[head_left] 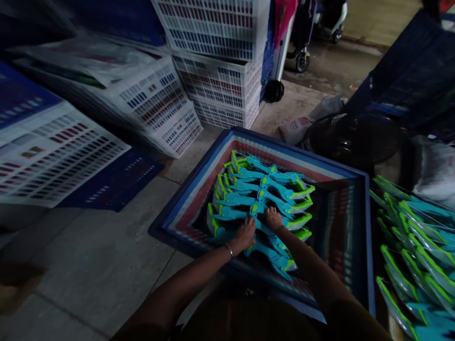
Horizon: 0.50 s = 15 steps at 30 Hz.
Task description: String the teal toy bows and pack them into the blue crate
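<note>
Several turquoise and lime-green toy bows (261, 194) with thin strings lie stacked in rows inside a large blue-rimmed crate (167, 227). My left hand (245, 234), with a bracelet at its wrist, is closed at the middle of one of the nearer bows. Just to the right, my right hand (273, 219) is curled onto the same part of the stack. Fingertips of both hands are partly hidden among the bows. The bow closest to me (272, 258) sits under and between my forearms.
More toy bows (419, 246) are piled right of the crate. White slotted crates (216, 85) stand stacked at the back and left. A dark round tub (351, 137) sits beyond the crate. Scooter wheels (303, 61) show at the far back.
</note>
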Available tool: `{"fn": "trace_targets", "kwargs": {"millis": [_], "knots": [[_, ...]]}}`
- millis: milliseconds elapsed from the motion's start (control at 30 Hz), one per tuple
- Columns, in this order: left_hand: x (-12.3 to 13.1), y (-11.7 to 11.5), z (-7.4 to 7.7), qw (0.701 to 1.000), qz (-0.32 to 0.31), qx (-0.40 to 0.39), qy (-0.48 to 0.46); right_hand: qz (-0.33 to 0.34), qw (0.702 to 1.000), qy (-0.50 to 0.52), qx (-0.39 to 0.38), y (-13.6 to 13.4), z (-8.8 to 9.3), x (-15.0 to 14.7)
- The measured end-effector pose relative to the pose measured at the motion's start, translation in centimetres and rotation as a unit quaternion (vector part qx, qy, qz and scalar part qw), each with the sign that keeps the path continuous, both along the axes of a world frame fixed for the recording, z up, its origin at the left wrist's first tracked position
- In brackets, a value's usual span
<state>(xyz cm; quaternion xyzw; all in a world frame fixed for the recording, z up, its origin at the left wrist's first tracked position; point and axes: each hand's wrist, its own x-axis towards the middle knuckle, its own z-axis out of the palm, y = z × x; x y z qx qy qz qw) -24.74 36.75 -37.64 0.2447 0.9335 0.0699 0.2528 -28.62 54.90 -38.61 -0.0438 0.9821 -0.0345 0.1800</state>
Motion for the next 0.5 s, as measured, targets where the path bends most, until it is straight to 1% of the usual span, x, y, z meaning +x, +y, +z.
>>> {"fn": "trace_targets", "kwargs": {"millis": [100, 167, 200, 267, 333, 400, 433, 467, 500], "knots": [[-1.0, 0.2, 1.0, 0.998, 0.033, 0.006, 0.046, -0.016, 1.000, -0.009, -0.013, -0.2, 0.5, 0.2], [-1.8, 0.7, 1.2, 0.996, 0.047, -0.006, 0.073, -0.027, 0.999, -0.011, -0.034, -0.5, 0.8, 0.3], [-2.3, 0.9, 1.0, 0.995, 0.044, -0.019, 0.084, -0.033, 0.998, -0.009, -0.046, -0.7, 1.0, 0.2], [-3.0, 1.3, 0.5, 0.993, 0.019, -0.049, 0.108, -0.043, 0.997, 0.000, -0.069, -0.7, 1.2, -0.2], [-3.5, 1.5, -0.1, 0.989, 0.000, -0.074, 0.131, -0.046, 0.995, 0.009, -0.090, 0.0, 1.8, -0.3], [-3.7, 1.5, -0.5, 0.985, -0.007, -0.091, 0.146, -0.029, 0.991, 0.031, -0.129, 2.3, 3.2, 0.4], [-3.6, 1.5, -0.6, 0.984, -0.009, -0.094, 0.152, -0.018, 0.985, 0.058, -0.162, 4.2, 4.3, 1.2], [-3.5, 1.5, -0.6, 0.983, -0.009, -0.095, 0.157, -0.017, 0.973, 0.101, -0.207, 6.8, 5.7, 2.3], [-3.4, 1.5, -0.6, 0.982, -0.009, -0.095, 0.162, -0.030, 0.954, 0.154, -0.255, 10.1, 7.3, 3.6]]}}
